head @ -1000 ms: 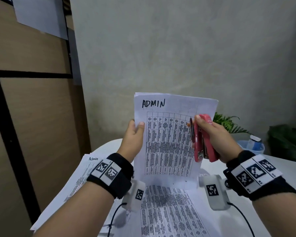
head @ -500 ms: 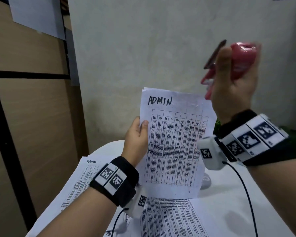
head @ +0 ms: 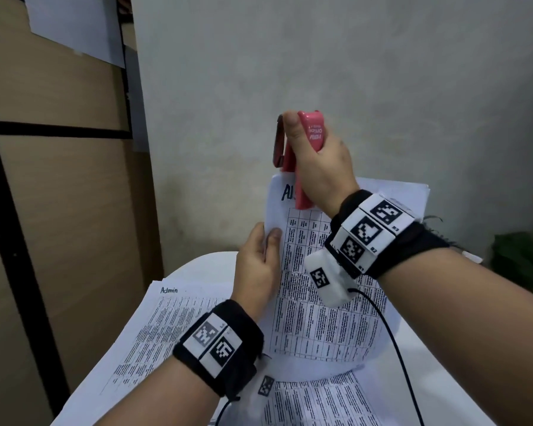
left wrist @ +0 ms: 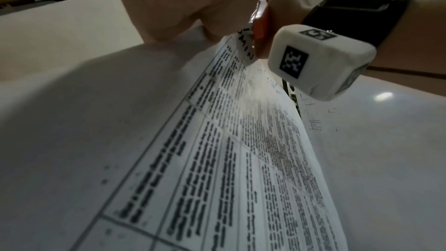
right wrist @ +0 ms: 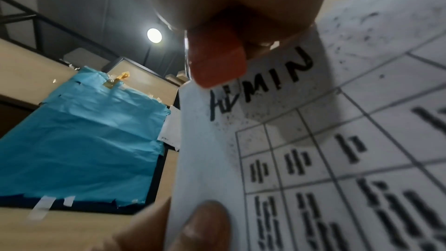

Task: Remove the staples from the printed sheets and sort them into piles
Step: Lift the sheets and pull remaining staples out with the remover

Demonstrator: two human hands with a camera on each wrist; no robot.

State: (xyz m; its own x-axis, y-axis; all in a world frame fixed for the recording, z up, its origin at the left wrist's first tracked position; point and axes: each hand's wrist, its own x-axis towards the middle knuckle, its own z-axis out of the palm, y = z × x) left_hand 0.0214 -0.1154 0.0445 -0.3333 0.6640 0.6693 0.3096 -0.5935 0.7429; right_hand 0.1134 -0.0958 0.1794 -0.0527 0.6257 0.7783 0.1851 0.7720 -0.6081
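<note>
My left hand (head: 260, 259) pinches the left edge of an upright set of printed sheets (head: 320, 318) headed ADMIN, thumb on the front. My right hand (head: 317, 161) grips a pink-red stapler (head: 313, 133), held upright with its lower end (head: 303, 201) down on the sheets' top left corner, over the heading. The right wrist view shows that red end (right wrist: 218, 62) against the sheet (right wrist: 337, 140) just above the word, with my left thumb (right wrist: 205, 224) below. In the left wrist view the sheet (left wrist: 241, 159) runs up to the stapler (left wrist: 262, 24). No staple shows.
A white round table (head: 203, 265) lies below. On it a pile of sheets headed Admin (head: 154, 330) lies at the left and another printed sheet (head: 314, 404) near me. A plant (head: 520, 256) stands at the right. A grey wall and wooden panels are close behind.
My right hand rose high with the stapler, then came down onto the top left corner of the sheets. My left hand kept hold of the sheets' left edge.
</note>
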